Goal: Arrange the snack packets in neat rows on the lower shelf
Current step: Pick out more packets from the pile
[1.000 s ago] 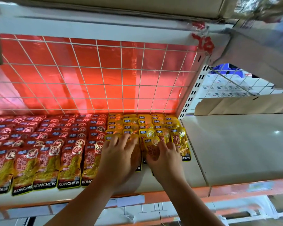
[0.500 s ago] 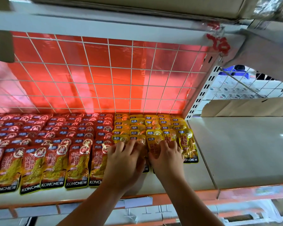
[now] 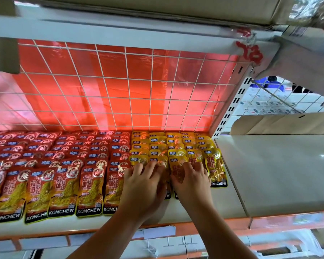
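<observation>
Yellow packets [image 3: 176,146] were ranged in rows on the shelf [image 3: 226,202], right of the red packets [image 3: 64,165]. Over the last second the left hand [image 3: 144,184] and right hand [image 3: 193,182] were kept pressed flat, fingers extended, on the front row. Squaring-up was judged unfinished.

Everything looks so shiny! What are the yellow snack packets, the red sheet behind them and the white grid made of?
The yellow snack packets look like glossy plastic film: glare spots, and a clear part shows the food. The red sheet seems shiny foil or plastic film; it wrinkles and reflects light. The white grid looks like thin painted metal wire, probably.
</observation>
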`<control>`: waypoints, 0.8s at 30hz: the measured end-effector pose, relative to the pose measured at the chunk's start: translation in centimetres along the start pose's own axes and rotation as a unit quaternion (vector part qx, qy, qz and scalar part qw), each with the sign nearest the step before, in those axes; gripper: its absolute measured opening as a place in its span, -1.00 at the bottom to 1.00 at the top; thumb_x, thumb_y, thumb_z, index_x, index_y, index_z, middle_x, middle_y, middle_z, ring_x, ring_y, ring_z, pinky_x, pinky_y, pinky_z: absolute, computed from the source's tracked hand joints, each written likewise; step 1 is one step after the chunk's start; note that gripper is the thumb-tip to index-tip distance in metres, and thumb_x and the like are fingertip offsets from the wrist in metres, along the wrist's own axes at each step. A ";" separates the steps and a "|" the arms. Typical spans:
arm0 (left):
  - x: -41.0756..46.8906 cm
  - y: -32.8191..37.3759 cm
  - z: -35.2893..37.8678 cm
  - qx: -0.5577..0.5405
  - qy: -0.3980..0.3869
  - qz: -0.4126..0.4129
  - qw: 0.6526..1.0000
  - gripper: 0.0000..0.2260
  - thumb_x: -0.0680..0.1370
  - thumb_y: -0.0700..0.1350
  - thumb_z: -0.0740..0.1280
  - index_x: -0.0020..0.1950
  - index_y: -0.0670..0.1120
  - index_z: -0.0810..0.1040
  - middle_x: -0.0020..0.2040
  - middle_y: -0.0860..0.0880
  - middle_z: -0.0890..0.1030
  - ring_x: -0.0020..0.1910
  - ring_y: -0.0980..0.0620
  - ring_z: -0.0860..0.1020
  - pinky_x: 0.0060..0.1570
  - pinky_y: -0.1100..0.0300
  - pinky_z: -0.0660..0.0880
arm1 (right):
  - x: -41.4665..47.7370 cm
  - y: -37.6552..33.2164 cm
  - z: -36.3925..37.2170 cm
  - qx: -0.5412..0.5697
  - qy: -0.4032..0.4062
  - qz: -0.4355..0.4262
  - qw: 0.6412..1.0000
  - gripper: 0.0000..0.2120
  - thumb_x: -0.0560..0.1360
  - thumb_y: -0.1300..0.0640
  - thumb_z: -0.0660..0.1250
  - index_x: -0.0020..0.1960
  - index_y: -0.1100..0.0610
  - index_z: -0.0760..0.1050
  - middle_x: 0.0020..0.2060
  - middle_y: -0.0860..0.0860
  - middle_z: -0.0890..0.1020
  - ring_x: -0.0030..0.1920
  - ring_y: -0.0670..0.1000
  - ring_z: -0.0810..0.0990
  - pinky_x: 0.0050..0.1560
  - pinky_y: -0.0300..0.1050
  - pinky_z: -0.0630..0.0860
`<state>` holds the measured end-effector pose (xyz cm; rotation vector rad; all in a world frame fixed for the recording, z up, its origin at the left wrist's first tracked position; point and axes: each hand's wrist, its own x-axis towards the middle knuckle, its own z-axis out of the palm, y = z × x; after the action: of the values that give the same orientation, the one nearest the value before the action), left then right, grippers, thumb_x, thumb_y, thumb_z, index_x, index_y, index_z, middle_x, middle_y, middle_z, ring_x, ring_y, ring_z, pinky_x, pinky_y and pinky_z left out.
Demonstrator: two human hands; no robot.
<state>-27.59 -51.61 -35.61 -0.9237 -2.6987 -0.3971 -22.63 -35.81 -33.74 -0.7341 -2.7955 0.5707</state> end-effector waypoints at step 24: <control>14.5 6.7 -22.0 -0.123 0.219 0.172 0.953 -0.53 0.49 0.12 0.27 0.36 0.00 0.57 0.13 -0.04 0.64 0.09 -0.17 0.58 0.04 -0.08 0.50 | 3.1 -10.6 -26.0 0.128 0.273 -0.154 0.941 -0.76 0.41 -0.01 0.35 0.05 0.00 0.58 -0.03 -0.05 0.59 -0.01 0.05 0.58 0.03 -0.07 0.50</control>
<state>-31.04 -45.83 -9.25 -1.1831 -2.0716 -0.7693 -22.54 -34.58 -5.49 -0.3227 -2.2031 0.5535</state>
